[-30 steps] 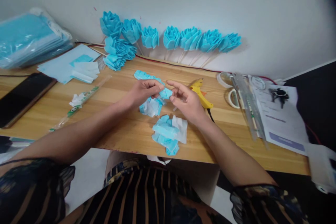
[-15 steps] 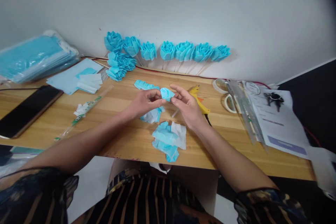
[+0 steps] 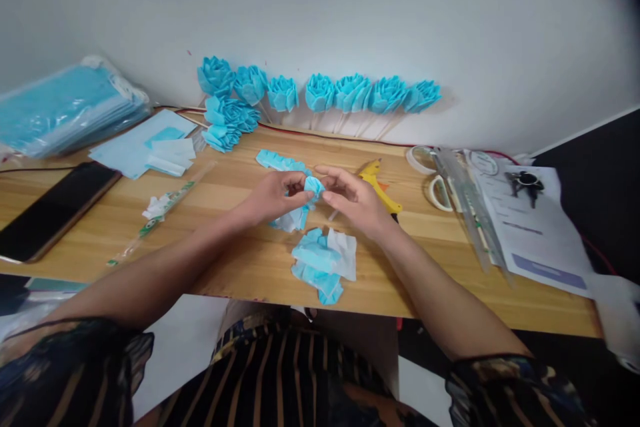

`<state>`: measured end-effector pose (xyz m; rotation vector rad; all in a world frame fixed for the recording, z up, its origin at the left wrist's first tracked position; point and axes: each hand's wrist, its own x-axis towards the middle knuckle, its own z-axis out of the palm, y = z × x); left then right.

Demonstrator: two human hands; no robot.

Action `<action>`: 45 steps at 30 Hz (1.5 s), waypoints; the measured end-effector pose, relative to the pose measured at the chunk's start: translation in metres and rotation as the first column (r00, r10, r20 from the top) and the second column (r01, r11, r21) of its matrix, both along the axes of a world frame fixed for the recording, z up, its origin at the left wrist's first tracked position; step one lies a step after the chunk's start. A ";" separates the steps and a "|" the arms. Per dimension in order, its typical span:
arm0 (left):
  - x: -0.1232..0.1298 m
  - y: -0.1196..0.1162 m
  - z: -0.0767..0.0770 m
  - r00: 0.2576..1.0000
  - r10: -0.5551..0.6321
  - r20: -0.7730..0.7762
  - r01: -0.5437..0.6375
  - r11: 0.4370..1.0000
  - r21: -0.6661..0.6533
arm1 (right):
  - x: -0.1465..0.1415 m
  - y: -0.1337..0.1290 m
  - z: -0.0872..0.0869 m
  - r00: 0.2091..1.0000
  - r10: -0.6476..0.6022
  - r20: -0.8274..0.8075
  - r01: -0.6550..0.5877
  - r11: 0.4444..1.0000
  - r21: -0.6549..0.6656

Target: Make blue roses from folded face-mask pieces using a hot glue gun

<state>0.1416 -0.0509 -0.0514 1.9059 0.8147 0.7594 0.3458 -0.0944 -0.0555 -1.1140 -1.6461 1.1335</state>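
Between my two hands is a small light-blue folded petal piece (image 3: pixel 313 186), curled like a flower bud. My left hand (image 3: pixel 280 197) pinches it from the left with thumb and fingers. From the right, the thumb and fingers of my right hand (image 3: pixel 353 197) close on its other edge. Just beyond my hands lies a gathered blue strip (image 3: pixel 277 161), and more blue and white pieces (image 3: pixel 290 220) are partly hidden below them. Closer to me is a loose pile of blue and white fabric pieces (image 3: pixel 320 263).
A yellow glue gun (image 3: pixel 377 185) lies right of my hands. Blue flowers on sticks (image 3: pixel 353 95) lean along the wall. At left are bagged blue masks (image 3: pixel 65 107), flat sheets (image 3: pixel 135 143) and a phone (image 3: pixel 53 210); at right, tape rolls (image 3: pixel 439 192), keys (image 3: pixel 525 183) and paper (image 3: pixel 530 233).
The petal piece has turned in my fingers and now looks rounder and more bunched. My right hand has shifted slightly inward, closer to my left.
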 end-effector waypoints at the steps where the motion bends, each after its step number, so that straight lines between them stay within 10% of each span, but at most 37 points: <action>1: 0.000 -0.001 0.000 1.000 -0.010 -0.029 0.011 1.000 0.012 | 0.000 0.000 0.000 0.999 -0.008 0.049 0.006 0.999 0.031; 45: 0.004 -0.002 -0.004 0.997 0.070 0.037 -0.071 0.997 0.010 | -0.009 -0.003 -0.004 0.986 -0.157 -0.049 0.159 0.986 0.045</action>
